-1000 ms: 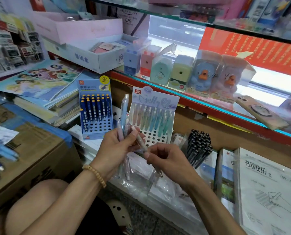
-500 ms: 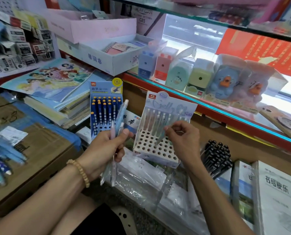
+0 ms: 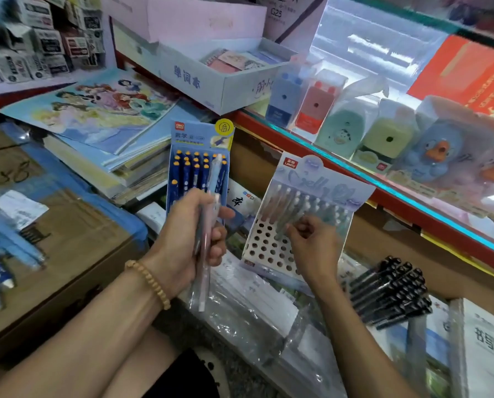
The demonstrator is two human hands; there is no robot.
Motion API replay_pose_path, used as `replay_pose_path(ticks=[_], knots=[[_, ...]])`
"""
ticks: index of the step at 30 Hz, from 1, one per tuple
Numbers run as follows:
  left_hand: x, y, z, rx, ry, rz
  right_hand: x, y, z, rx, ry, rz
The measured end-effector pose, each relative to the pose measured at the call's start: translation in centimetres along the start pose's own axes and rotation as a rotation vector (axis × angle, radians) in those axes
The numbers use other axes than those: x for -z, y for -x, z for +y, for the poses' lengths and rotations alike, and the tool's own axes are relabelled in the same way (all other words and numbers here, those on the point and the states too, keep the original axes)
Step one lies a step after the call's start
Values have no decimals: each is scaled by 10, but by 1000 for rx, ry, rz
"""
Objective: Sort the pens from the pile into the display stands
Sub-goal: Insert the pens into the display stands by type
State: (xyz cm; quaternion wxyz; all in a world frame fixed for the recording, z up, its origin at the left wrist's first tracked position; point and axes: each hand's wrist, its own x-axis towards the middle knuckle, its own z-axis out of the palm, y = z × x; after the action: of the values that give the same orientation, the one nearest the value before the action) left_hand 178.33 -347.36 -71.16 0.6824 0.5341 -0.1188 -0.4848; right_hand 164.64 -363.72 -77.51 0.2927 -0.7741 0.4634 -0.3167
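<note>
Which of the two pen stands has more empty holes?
The white stand by the right hand; its front rows are bare, while the blue stand looks nearly full.

Glossy clear plastic wrap (image 3: 257, 317) covers the packets, the pale display stand (image 3: 271, 248) is perforated matt card, the box (image 3: 67, 254) is rough brown cardboard, and the bracelet (image 3: 148, 282) has wooden beads.

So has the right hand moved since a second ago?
Yes. The right hand went from beside the left hand up and right to the pastel pen stand, its fingers now over the stand's pen rows.
</note>
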Motion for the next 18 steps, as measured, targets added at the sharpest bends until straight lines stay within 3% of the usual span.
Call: replay_pose_path(ticks=[7,14,16,18], knots=[[-8,-7,4,-27,77,20,-20,-4,9,-38,13,-7],[-12,-2,2,-119,18,59,2,18,-14,-74,-47,43],[-12,-3,2,-145,12,73,15,33,-39,-43,-205,-97],[-13,-3,2,-162,37,86,27,49,-65,14,-282,-358]])
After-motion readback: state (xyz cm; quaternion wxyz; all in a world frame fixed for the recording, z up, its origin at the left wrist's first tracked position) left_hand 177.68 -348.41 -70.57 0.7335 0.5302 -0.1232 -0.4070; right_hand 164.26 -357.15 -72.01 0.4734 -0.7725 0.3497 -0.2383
